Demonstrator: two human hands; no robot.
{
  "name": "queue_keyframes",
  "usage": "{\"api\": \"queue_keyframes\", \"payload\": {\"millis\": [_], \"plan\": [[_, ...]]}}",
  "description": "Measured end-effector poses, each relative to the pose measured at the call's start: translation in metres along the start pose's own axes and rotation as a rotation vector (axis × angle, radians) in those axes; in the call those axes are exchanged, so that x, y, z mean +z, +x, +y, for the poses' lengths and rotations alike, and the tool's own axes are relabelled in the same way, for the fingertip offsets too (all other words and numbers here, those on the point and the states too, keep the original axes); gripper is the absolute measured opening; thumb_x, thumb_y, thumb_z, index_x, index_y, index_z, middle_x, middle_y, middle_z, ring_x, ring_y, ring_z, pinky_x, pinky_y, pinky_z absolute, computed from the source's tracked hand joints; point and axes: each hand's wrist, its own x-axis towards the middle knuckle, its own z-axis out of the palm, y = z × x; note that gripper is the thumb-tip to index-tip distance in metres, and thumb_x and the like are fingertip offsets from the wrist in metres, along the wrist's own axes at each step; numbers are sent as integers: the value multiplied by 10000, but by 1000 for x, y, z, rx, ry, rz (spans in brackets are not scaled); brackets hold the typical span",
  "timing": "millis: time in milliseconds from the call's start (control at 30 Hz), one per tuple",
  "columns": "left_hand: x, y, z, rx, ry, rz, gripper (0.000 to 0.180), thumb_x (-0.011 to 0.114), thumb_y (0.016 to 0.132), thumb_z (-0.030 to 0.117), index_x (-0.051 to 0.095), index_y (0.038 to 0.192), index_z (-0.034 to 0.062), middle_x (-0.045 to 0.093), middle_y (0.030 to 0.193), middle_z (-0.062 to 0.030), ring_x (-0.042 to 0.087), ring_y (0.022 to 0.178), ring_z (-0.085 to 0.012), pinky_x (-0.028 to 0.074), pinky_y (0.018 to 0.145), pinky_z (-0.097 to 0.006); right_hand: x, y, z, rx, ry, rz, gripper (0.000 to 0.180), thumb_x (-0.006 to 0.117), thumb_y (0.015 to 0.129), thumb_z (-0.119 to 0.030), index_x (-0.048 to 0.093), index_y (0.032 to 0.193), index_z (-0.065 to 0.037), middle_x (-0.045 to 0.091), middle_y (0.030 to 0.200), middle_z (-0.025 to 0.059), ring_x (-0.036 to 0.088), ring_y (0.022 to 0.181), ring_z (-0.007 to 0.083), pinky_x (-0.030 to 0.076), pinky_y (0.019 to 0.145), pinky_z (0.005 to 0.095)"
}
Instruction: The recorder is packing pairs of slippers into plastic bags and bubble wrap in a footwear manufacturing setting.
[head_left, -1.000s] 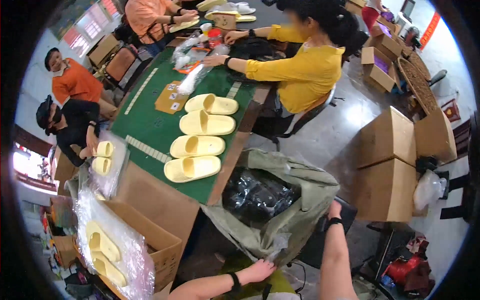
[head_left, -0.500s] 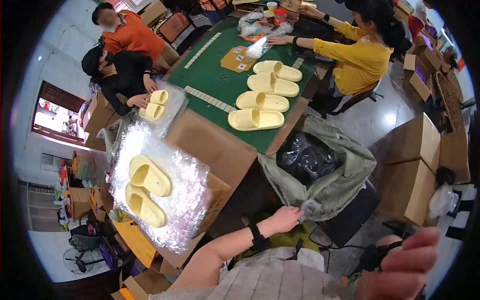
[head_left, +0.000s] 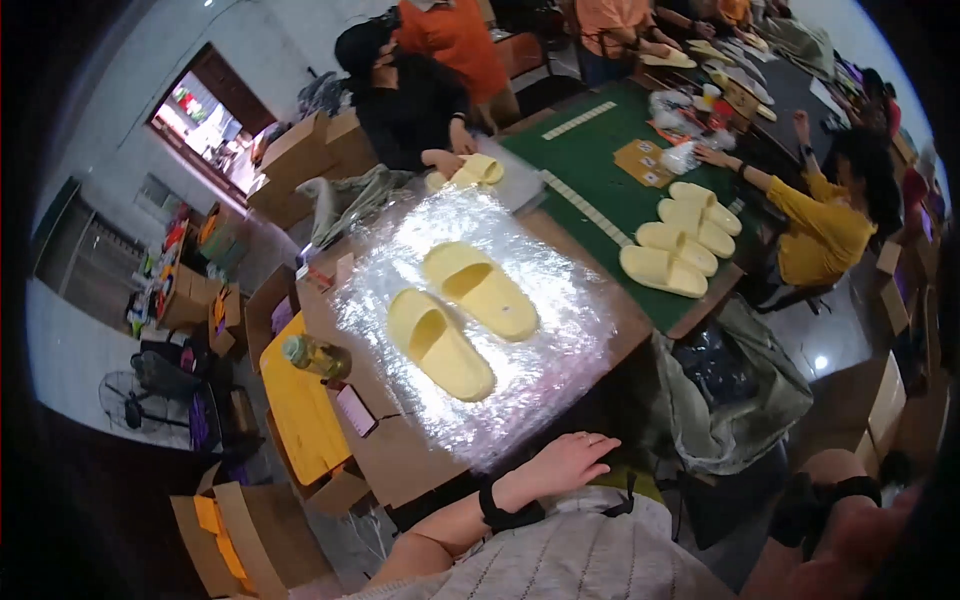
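My left hand (head_left: 565,463) is in front of my body, its fingers stretched out and nothing in them. It hovers near the front edge of a stack of clear plastic bags (head_left: 570,365), which shines in the light. On the plastic lie two pale yellow slippers side by side, the left slipper (head_left: 440,350) and the right slipper (head_left: 484,292), untouched by me. My right hand (head_left: 850,500) is at the lower right edge, blurred and dark; its fingers cannot be made out. A black band circles each wrist.
Several yellow slippers (head_left: 665,272) line the green table (head_left: 590,135). An open grey-green sack (head_left: 700,430) holding dark plastic hangs at right. A bottle (head_left: 315,358) and phone (head_left: 357,411) are at left. A person in black (head_left: 410,120) handles slippers; another in yellow (head_left: 830,230) sits across.
My view has swung left, so the slippers on the plastic sit nearer the middle. My left hand has come away from the sack's edge, fingers now extended. My right hand has shifted lower right.
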Motion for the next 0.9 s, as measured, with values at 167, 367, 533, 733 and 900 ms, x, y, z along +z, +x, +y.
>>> {"api": "queue_keyframes", "payload": {"millis": [167,367,533,733,900], "plan": [[-51,-62,-2,-38,-58,224,392,627,952,221,577,1299,46,648,1212,-143,619,1111,-330,502,953,-413,169,238,-185,88,-34,97,274,580,873,-305,472,726,-101,590,775,95,535,731,270,418,704,418],[-81,-113,-27,-125,186,734,340,686,904,150,639,1232,77,614,1283,-127,571,1187,-365,491,989,-450,286,262,-135,-55,391,-191,205,596,763,87,589,916,-49,628,876,123,620,822,332,475,751,376],[-80,-90,-46,-569,420,1081,664,772,840,255,483,1395,32,313,1503,-333,328,1354,-563,357,1097,-584,413,246,-120,92,551,-471,236,698,882,-165,649,1069,-30,667,949,126,664,866,278,527,771,373],[-52,-85,-82,-801,387,930,1054,782,780,521,266,1534,-3,131,1535,-438,160,1442,-580,228,1166,-595,562,233,-148,-81,294,-803,663,659,848,-609,648,1089,9,669,1025,221,659,963,374,532,835,451],[-42,-82,-89,-795,413,957,1195,761,782,565,102,1539,-84,150,1547,-412,159,1457,-553,214,1192,-551,592,217,-158,-86,288,-724,477,625,878,-486,645,1014,-30,679,910,181,678,882,354,540,753,472]]}}
